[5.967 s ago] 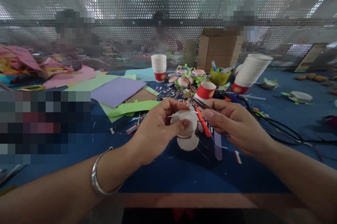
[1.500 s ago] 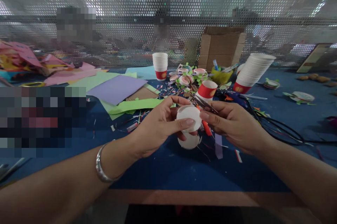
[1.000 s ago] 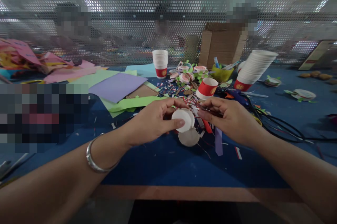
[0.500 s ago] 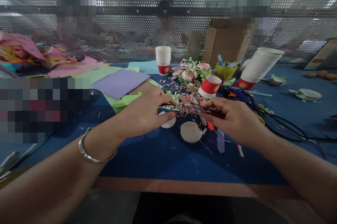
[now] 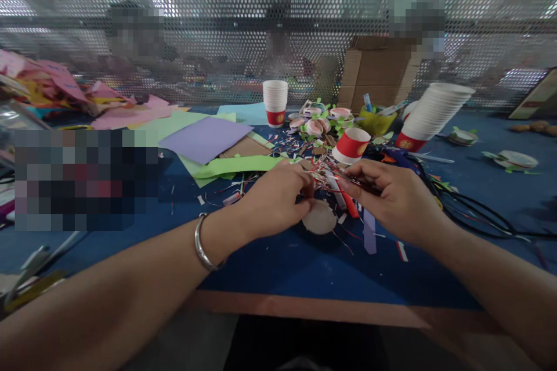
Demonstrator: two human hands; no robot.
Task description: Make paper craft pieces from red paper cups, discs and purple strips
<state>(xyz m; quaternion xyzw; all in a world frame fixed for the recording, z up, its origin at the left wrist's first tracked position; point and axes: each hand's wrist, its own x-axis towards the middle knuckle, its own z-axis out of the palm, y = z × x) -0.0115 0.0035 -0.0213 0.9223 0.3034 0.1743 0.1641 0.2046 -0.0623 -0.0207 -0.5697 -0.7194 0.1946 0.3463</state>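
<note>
My left hand (image 5: 282, 194) has its fingers curled downward over the paper scraps, beside a pale round disc (image 5: 319, 217); what its fingertips hold, if anything, is hidden. Dark scissors (image 5: 365, 181) are in my right hand (image 5: 387, 191), their tips pointing left toward the scraps. A heap of thin red and white paper shreds (image 5: 319, 176) lies between the two hands. Just behind it a red and white cut cup (image 5: 351, 145) leans over. A purple strip (image 5: 369, 233) lies below my right hand.
Coloured paper sheets (image 5: 206, 137) lie at the left. Small paper crafts (image 5: 315, 121) and cup stacks (image 5: 275, 103) stand at the back. Black cables (image 5: 470, 205) run to the right. Behind the table is a perforated screen (image 5: 195, 40) with blurred people beyond.
My left hand has moved right, and its fingers have curled in over the scraps. A green strip now shows behind it. My right hand still holds the scissors.
</note>
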